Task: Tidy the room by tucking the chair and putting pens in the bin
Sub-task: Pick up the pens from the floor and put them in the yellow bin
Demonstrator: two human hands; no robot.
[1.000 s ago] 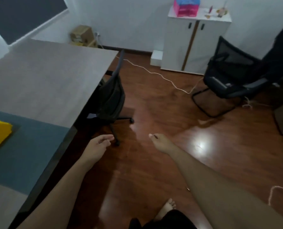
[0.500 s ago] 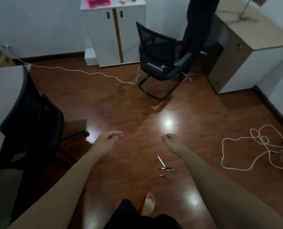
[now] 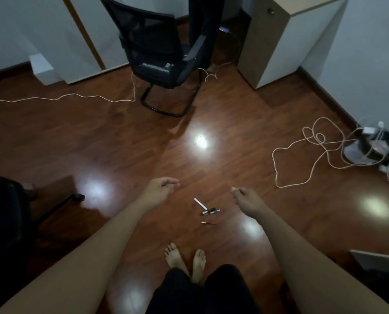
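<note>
- Head view: a small scatter of pens (image 3: 208,211), one white, two dark and one thin red, lies on the glossy reddish-brown wooden floor (image 3: 98,137), just ahead of the person's bare feet (image 3: 184,260).
- The left hand (image 3: 159,189) hovers left of the pens, fingers loosely curled, holding nothing.
- The right hand (image 3: 245,197) hovers right of the pens, likewise relaxed and empty; neither hand touches them.
- A black mesh-backed chair (image 3: 161,55) on a sled base stands well beyond the pens.
- A dark swivel chair (image 3: 5,211) sits far left of the pens, at the frame edge.
- A tangled white cable (image 3: 302,159) lies well right of the pens.
</note>
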